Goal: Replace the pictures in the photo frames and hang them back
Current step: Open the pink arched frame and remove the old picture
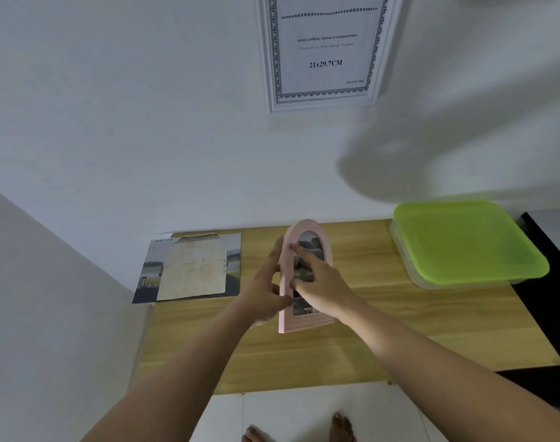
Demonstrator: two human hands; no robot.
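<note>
Nearest, the person's bare feet (341,426) are standing on the white floor (304,406) at the near edge of the wooden desk (336,355). Both bare forearms are reaching forward over it, and between the hands a pink arched frame (306,322) is being held upright just above the middle of the desk, its rounded top pointing to the far side. The left hand (266,288) is gripping the frame's left edge, with its fingers curled behind and the thumb wrapping to the front near the lower part. The right hand (320,277) is lying across the front, its fingers spread fairly straight and pressing on the picture (308,242) inside; it is grasping nothing. At the far left of the desk a printed landscape sheet (151,277) is lying flat, and a pale arch-shaped sheet (192,269) is resting on top of it. At the far right a clear container with a green lid (463,240) is sitting against the wall. Higher on the wall a white frame (323,103) is hanging, showing a printed sample insert (325,49).
</note>
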